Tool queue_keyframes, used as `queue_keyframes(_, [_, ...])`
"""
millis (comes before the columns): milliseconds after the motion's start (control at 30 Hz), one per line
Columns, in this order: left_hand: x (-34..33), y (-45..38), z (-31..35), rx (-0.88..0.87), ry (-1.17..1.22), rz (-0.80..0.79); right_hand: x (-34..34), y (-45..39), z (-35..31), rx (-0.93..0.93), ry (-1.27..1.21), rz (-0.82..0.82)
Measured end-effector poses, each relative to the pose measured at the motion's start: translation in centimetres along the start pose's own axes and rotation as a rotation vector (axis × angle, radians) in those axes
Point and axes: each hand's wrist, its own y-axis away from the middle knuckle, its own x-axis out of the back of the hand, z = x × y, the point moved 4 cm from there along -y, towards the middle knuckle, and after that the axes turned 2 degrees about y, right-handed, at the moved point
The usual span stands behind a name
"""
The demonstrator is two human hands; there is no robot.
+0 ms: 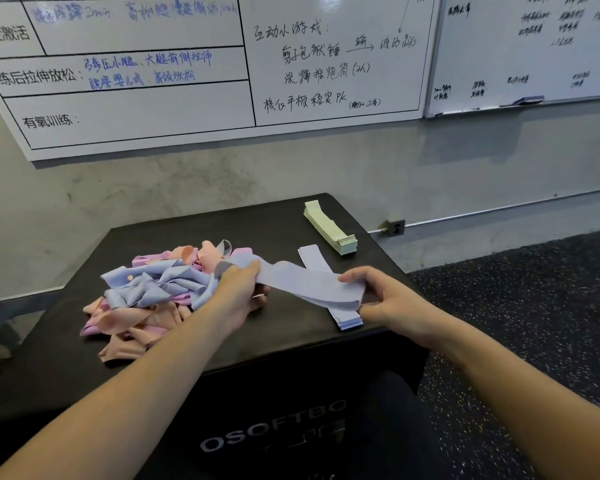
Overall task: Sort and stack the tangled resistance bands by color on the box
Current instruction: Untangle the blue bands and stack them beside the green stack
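Note:
A tangled heap of blue, peach and pink bands (146, 296) lies on the left half of the black box (274, 220). Between my two hands stretches one pale blue band (302, 280). My left hand (239, 292) grips its left end beside the heap. My right hand (385, 299) pinches its right end just above a flat stack of pale blue bands (314, 259), which runs under the held band toward the box's front edge. A neat stack of green bands (329, 226) lies at the back right of the box.
The box stands against a grey wall with whiteboards (187, 81) above it. Speckled dark floor (534, 306) spreads to the right. A wall socket (395, 227) sits low behind the box. The box's front face shows white lettering (274, 431).

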Motion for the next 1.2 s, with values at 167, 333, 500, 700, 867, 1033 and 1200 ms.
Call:
queue_keyframes(167, [-0.8, -0.1, 0.6, -0.142, -0.257, -0.138, 0.2, -1.3, 1.3, 0.093, 0.199, 0.185])
queue_keyframes(333, [-1.6, -1.5, 0.6, -0.018, -0.104, -0.129, 1.2, -1.4, 2.2, 0.276, 0.216, 0.342])
queue_keyframes(500, [-3.6, -3.1, 0.0, 0.067, 0.017, -0.130, 2.0, -1.5, 3.7, 0.352, 0.298, 0.319])
queue_keyframes(700, [-6.1, -7.1, -0.2, 0.173, -0.107, -0.184, 3.4, -2.4, 5.6, 0.418, 0.512, 0.304])
queue_keyframes(867, [-9.3, -9.7, -0.6, 0.124, -0.185, -0.153, 4.2, -3.1, 7.3, 0.445, 0.534, 0.175])
queue_keyframes(1033, [-12.0, -12.4, -1.6, 0.073, -0.318, -0.185, 5.1, -4.3, 10.0, 0.409, 0.488, 0.275])
queue_keyframes(1200, [-14.1, -14.5, -3.0, -0.013, -0.463, -0.170, 4.7, -6.2, 10.7, 0.554, 0.538, 0.278])
